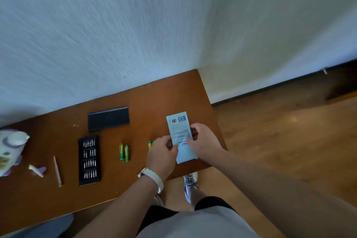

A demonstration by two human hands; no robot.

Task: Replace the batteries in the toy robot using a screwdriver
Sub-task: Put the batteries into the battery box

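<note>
My left hand and my right hand both grip a pale blue battery pack over the right end of the brown table. Two green and yellow batteries lie side by side on the table left of my hands. More green batteries peek out behind my left hand. A black tray of screwdriver bits lies further left, and a slim screwdriver handle beside it. The white and purple toy robot stands at the far left edge, with its small purple battery cover near it.
A black lid of the bit case lies near the wall. The table is pushed against a white wall, its right edge ending at the wooden floor. My feet in sneakers stand at the table's front edge.
</note>
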